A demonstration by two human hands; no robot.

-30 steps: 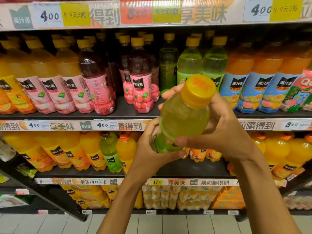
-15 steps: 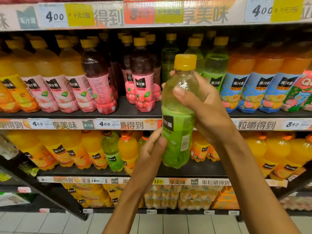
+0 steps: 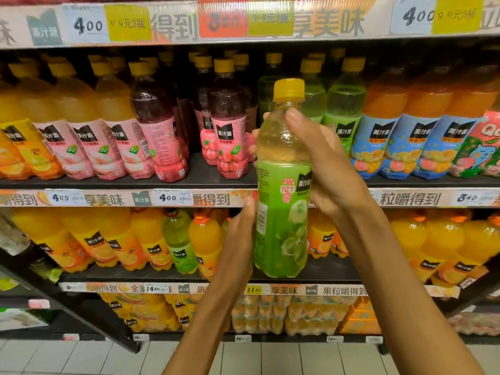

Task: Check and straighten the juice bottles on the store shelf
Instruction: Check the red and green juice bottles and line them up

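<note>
Bottle (image 3: 281, 212) turned upright; right hand (image 3: 324, 163) grips it.

A bare stretch of the middle shelf (image 3: 198, 171) lay open just left of the held green bottle (image 3: 281, 212), between the dark red bottles (image 3: 228, 131) and the one leaning further left. Right of the green bottle, pale green bottles (image 3: 343, 109) and orange ones (image 3: 384, 125) stood packed touching, leaving no passage.
</note>
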